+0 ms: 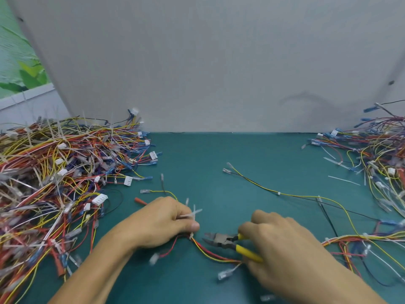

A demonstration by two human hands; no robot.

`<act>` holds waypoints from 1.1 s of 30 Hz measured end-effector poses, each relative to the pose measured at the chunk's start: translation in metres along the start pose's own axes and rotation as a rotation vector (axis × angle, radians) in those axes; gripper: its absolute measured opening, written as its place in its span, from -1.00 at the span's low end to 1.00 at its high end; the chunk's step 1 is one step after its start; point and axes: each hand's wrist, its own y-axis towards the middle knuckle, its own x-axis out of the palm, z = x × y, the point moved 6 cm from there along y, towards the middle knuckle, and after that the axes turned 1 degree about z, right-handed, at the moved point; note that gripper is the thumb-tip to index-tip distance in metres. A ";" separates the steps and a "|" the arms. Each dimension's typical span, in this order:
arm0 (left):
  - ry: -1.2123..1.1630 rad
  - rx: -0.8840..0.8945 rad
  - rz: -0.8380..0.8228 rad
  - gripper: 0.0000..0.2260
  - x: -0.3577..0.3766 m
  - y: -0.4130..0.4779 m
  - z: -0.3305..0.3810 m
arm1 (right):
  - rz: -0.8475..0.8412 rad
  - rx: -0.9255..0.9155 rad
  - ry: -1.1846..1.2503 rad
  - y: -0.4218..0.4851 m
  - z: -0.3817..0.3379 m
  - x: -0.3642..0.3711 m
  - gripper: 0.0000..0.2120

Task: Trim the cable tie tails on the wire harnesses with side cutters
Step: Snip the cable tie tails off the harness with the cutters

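My left hand (162,222) grips a wire harness (210,252) of red and yellow wires near the front middle of the green mat. White cable tie tails (192,212) stick up from between its fingers. My right hand (282,242) holds yellow-handled side cutters (223,240). Their dark jaws stand apart and point left, a short way right of the tie on the harness.
A big heap of harnesses (54,178) fills the left side, and another heap (381,163) lies at the right edge. A single yellow-and-black harness (278,193) crosses the green mat (219,156). Loose cut tails (343,179) lie at the right. A grey wall stands behind.
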 end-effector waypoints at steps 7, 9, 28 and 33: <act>0.048 -0.042 0.079 -0.65 0.002 0.005 0.000 | -0.099 0.095 0.005 0.005 -0.008 0.009 -0.88; -0.039 -0.021 0.089 -0.78 0.001 0.003 0.002 | -0.117 0.109 0.001 0.007 -0.009 0.009 -0.93; -0.300 -0.013 0.105 -0.89 -0.007 -0.006 0.004 | -0.114 0.132 0.012 0.022 -0.023 0.009 -0.90; -0.320 -0.024 0.166 -0.81 -0.005 -0.005 0.005 | -0.106 0.054 0.053 0.021 -0.027 0.009 -0.84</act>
